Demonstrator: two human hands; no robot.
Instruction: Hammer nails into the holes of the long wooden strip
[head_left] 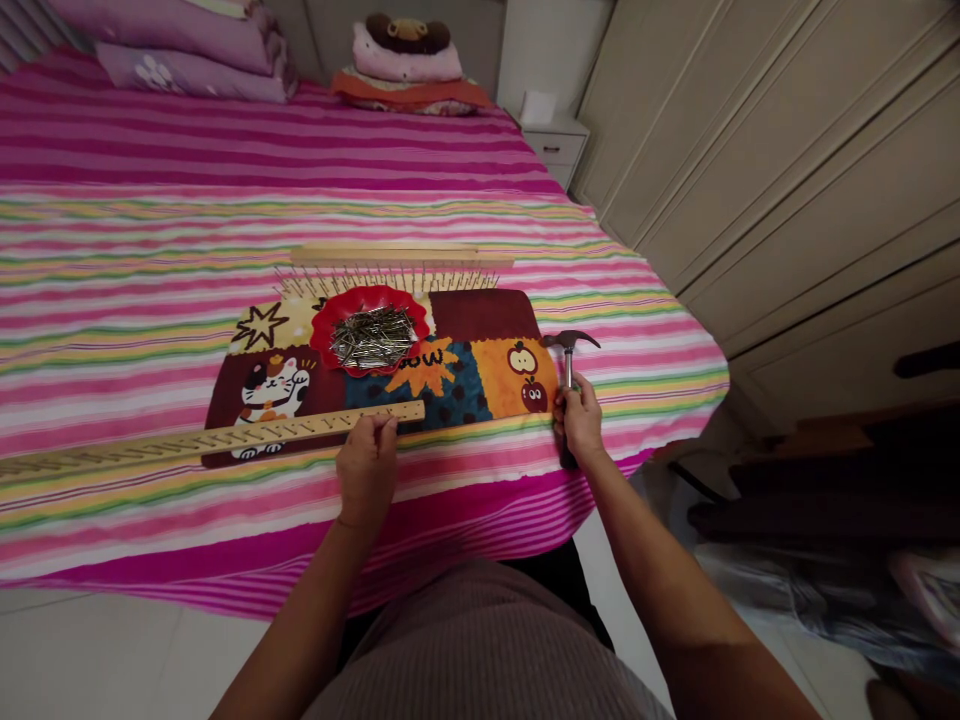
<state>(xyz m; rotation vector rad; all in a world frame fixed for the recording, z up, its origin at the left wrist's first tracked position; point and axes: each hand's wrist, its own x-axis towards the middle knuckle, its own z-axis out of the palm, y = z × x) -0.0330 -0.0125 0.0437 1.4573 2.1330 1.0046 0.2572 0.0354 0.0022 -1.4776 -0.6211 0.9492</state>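
Wooden strip [225, 436], its upper face set with a line of slanting nails, runs from just beyond the fingertips of the left hand [367, 465] away to that hand's left and out of view, its squared end reaching a little to the right of the fingers. The left hand is bunched, thumb and fingers drawn together at the strip's near edge; whether they pinch a nail or only press the wood, I cannot tell. Well to the right of it, the right hand [579, 415] is closed round the dark handle of a hammer [569, 367], with the metal head just ahead of the grip, the claw turned right, and the handle's butt showing below the hand. Beyond the left hand, a red bowl [322, 332] filled with a pile of loose nails [375, 337] sits on a printed mat [487, 315], which stretches rightward almost to the hammer. Farther beyond both grips stands a row of nails [390, 282], with a wooden plank [390, 254] behind it. A striped cover [112, 370] spreads beneath everything.
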